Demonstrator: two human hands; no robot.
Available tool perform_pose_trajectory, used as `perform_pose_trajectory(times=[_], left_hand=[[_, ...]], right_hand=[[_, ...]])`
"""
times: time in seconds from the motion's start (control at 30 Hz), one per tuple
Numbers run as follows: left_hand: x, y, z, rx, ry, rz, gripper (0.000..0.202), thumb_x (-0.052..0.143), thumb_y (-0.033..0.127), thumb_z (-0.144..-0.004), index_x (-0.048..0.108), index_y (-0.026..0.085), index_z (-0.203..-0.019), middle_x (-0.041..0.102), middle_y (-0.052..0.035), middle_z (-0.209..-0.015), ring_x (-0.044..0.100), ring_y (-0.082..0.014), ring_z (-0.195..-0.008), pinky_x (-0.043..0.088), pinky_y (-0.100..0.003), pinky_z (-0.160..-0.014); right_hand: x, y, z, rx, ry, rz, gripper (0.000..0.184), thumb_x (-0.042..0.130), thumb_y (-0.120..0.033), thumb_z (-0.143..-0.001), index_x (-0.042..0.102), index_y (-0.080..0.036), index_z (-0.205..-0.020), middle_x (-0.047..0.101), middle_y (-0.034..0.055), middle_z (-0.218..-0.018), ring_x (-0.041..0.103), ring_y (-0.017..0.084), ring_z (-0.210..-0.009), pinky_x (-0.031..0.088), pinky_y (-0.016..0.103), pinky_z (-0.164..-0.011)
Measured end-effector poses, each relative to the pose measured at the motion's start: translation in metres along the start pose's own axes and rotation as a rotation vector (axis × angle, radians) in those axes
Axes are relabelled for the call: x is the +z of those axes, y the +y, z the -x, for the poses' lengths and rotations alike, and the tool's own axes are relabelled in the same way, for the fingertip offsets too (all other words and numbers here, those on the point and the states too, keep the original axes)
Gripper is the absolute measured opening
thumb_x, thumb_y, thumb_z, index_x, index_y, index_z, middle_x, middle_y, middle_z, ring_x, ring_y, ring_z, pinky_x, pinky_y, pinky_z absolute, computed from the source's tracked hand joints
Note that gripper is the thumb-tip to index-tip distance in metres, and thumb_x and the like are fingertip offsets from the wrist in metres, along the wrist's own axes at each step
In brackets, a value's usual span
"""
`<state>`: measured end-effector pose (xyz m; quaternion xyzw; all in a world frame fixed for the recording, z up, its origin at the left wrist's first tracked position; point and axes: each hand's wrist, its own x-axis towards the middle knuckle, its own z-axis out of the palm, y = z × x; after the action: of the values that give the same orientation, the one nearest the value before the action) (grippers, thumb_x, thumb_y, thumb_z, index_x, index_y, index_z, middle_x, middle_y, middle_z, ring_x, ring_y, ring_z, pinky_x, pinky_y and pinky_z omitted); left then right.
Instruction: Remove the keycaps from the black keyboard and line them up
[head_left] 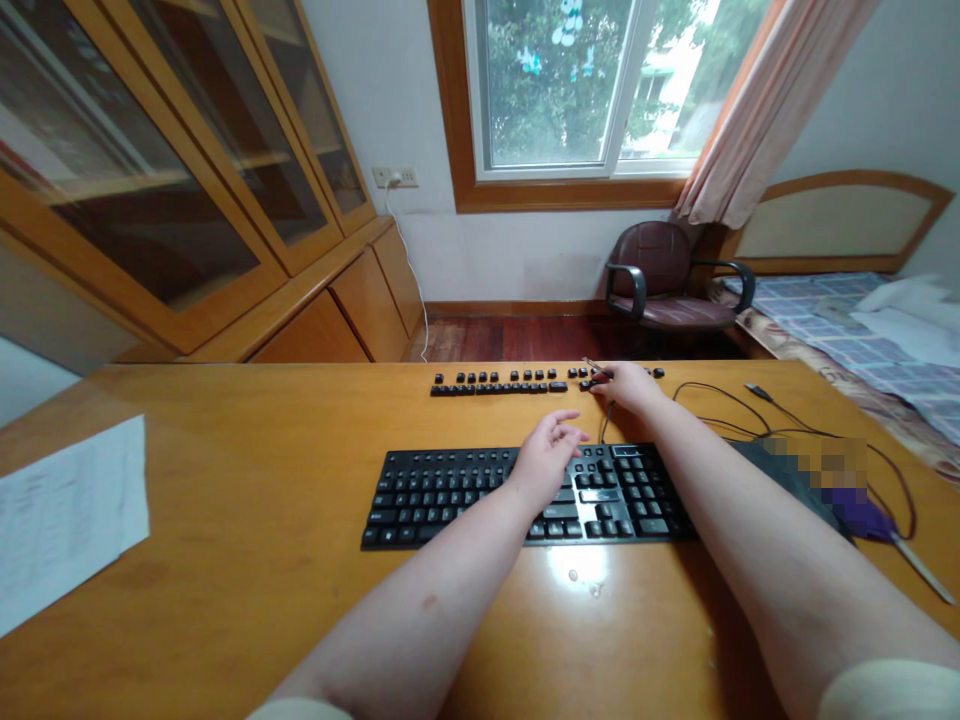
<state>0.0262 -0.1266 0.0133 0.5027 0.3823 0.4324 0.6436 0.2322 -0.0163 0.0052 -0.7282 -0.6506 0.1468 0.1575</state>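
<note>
Desk (247,480), wooden, is bearing all items below; keyboard (442,500), black, is lying across its middle, in front of the person; papers (75,510) are lying at its left side, well apart from the keyboard; right hand (628,388) is bending over the right part of two loose rows near the far edge, its fingers bunching and apparently pinching the slim tool listed last; whether they are gripping a key as well, one cannot tell; left hand (546,462) is hanging over the keyboard, its fingers loosely curling, nothing showing in them; loose keycaps (558,387), black, are standing in those rows beyond the keyboard; slim tool (591,365) is jutting from the right fingers; step in hand, by judgement: dealing with one small key at the rows' right part; the next move is probably calling for a narrow, steady pinch, neighbouring keys staying undisturbed.
</note>
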Motion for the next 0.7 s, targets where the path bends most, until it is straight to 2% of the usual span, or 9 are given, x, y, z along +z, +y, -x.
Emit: perform_pose_trajectory(times=[0.33, 0.7], left_hand=[[0.0006, 0.0007, 0.0011, -0.015, -0.005, 0.004, 0.029, 0.051, 0.022, -0.083, 0.051, 0.013, -0.111, 0.061, -0.0048, -0.083, 0.055, -0.0101, -0.066, 0.044, -0.026, -0.072], [0.0010, 0.0054, 0.0035, -0.020, -0.010, -0.005, 0.028, 0.050, 0.021, -0.083, 0.052, 0.013, -0.110, 0.061, -0.0046, -0.083, 0.055, -0.0101, -0.067, 0.044, -0.026, -0.073]], right_hand=[[0.0027, 0.0018, -0.0004, -0.021, -0.007, 0.002, 0.026, 0.070, -0.035, -0.065, 0.070, -0.019, -0.086, 0.071, 0.0053, -0.085, 0.063, 0.020, -0.076, 0.042, 0.026, -0.062], [-0.0021, 0.0003, 0.0036, -0.032, 0.002, 0.003, 0.029, 0.068, -0.031, -0.066, 0.070, -0.020, -0.093, 0.070, 0.0040, -0.084, 0.061, 0.017, -0.073, 0.040, 0.024, -0.060]])
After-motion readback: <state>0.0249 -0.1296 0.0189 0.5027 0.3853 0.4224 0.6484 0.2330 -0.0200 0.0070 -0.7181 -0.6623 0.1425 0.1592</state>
